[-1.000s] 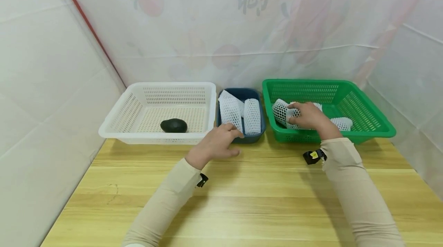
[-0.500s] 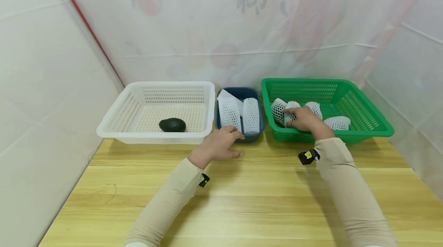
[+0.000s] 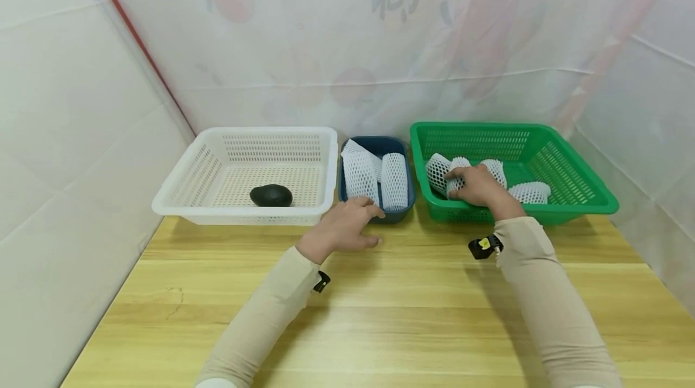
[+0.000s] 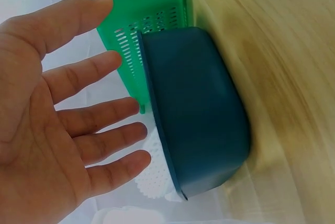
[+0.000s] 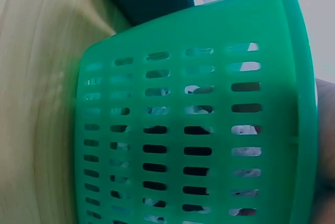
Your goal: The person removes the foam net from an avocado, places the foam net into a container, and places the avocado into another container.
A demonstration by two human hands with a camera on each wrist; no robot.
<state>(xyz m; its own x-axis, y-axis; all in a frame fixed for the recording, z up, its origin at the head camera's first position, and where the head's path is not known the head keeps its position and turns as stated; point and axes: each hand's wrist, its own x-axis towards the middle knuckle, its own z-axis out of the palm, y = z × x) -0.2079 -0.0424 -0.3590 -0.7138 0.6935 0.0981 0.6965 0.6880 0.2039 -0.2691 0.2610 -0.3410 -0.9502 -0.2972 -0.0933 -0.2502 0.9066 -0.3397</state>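
In the head view my right hand (image 3: 473, 186) reaches into the green basket (image 3: 583, 198), its thumb and fingers gripping a dark fruit in a white foam net (image 3: 458, 164). Beside it lie another netted fruit (image 3: 437, 172) at the left wall and more to the right (image 3: 493, 169). My left hand (image 3: 343, 226) hovers at the front rim of the navy-blue bin (image 3: 411, 195), palm and spread fingers bare in the left wrist view. White foam net sleeves (image 3: 394, 180) lie in the bin. The green basket's wall (image 5: 209, 130) hides most of the right hand in the right wrist view.
To the left stands a white basket (image 3: 244, 212) with one dark avocado (image 3: 271, 195) in it. Baskets and bin stand in a row along the back of the wooden table (image 3: 380, 315), against a white sheet (image 3: 304, 26). Another netted fruit (image 3: 531, 192) lies in the green basket.
My right hand has moved slightly left and lower in the green basket, its fingers now around a netted fruit. The left hand has stayed about where it was.
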